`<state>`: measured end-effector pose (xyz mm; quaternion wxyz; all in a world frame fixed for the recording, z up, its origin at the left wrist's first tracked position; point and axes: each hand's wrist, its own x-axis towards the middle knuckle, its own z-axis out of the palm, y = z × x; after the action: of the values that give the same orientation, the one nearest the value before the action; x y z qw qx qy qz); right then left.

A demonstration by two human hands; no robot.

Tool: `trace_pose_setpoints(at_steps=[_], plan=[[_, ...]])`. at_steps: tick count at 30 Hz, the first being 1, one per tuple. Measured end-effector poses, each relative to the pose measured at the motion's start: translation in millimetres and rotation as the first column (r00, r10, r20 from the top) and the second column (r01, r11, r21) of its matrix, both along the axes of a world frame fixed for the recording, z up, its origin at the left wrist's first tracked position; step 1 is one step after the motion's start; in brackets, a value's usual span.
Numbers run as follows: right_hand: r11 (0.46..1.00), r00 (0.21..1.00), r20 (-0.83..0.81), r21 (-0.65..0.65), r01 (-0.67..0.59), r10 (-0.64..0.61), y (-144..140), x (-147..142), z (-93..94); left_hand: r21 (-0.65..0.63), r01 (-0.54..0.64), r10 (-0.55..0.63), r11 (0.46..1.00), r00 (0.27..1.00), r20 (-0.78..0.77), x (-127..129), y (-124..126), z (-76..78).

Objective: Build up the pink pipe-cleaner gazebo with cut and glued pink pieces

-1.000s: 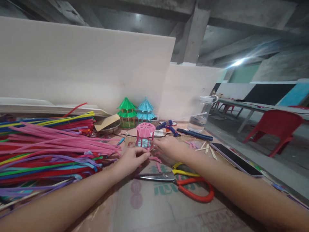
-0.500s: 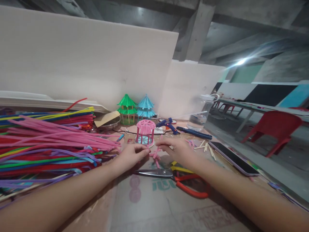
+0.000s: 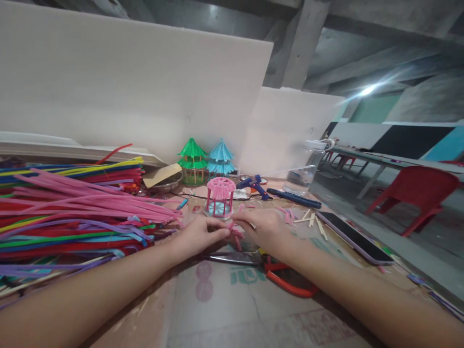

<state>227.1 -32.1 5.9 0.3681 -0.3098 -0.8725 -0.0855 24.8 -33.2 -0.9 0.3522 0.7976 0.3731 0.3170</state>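
Observation:
My left hand is closed in a pinch on a short pink pipe cleaner piece. Close beside it, my right hand also pinches at the pink pipe cleaner, its fingertips almost meeting the left ones. More cut pink pieces lie just below the fingers. Behind the hands stands a small pink pavilion with pink posts and a pale blue base. Scissors with red and yellow handles lie in front, partly hidden by my right hand and forearm.
Bundles of coloured pipe cleaners fill the left side. Green and blue pavilions stand behind. A glue gun, a dark blue cutter, a clear bottle, small sticks and a phone are on the right.
My left hand has moved slightly right, bringing its fingertips closer to those of my right hand. My right hand has turned and lowered a little, covering more of the scissors' handles.

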Motion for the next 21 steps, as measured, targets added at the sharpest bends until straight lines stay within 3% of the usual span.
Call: trace_pose_setpoints(at_steps=[2,5,9,11,14,21], plan=[[1.000,1.000,-0.009,-0.020,-0.012,0.012,-3,-2,2.1,-0.005,-0.019,0.019,1.000,1.000,-0.019,1,-1,0.8],[0.972,0.983,-0.183,-0.226,-0.068,0.026,-6,-7,7.7,-0.051,-0.055,0.055,0.997,0.998,-0.002,2,-3,2.1],[0.817,0.866,-0.496,-0.523,-0.244,-0.059,-5,-14,10.3,-0.100,-0.083,0.091,0.992,0.993,0.080,3,-3,1.2],[0.744,0.838,-0.540,-0.592,-0.310,-0.080,-3,-17,6.6,-0.091,-0.091,0.098,0.992,0.992,0.077,3,-3,0.2],[0.664,0.860,-0.503,-0.672,-0.328,-0.086,-1,-19,-2.1,-0.071,-0.092,0.094,0.993,0.995,0.037,2,-2,-0.7],[0.676,0.898,-0.432,-0.687,-0.267,-0.084,-4,-23,-6.0,-0.087,-0.054,0.056,0.995,0.998,0.020,1,-1,-0.2]])
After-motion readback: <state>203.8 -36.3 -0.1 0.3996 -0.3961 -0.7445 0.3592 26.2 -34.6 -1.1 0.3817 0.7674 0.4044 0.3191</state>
